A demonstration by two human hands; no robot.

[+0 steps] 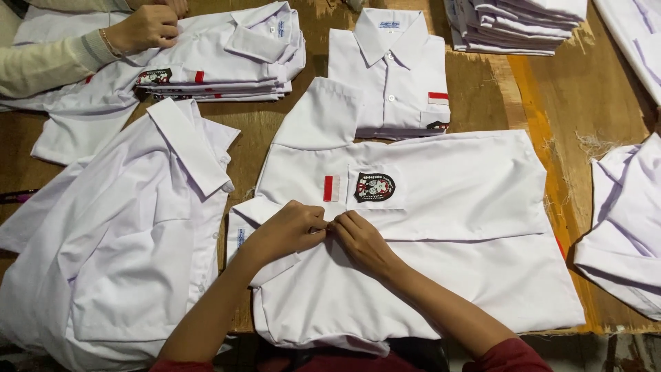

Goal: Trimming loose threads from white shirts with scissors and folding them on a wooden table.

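Wooden table [544, 103], worn and a bit splintery, covered in white school shirts. Only one view here, the head cam looking straight down.

Using the spread shirt [441, 227] in the middle as the landmark: it lies flat, front up, collar toward the left, with a badge [374, 187] and a red-white patch [331, 188] on the pocket. Left hand [289, 231] and right hand [361, 241] meet on its placket just below the pocket, fingertips pinched shut on the fabric edge. Looks to me like they're doing up a button, so this one is mid-way: laid out but not folded yet.

Done, as far as I can judge: one folded shirt [392, 76] just above the landmark, a folded stack [227, 62] up-left of it, another stack [516, 27] up-right.

Left to do, I'd guess: a loose pile [117, 248] to its left and loose shirts [623, 227] to its right.

Count: two folded stacks, one single folded shirt, one spread shirt, two unfolded heaps. I can't tell how many shirts each holds.

Another person's hand [144, 29], in a cream sleeve, rests on the up-left stack.
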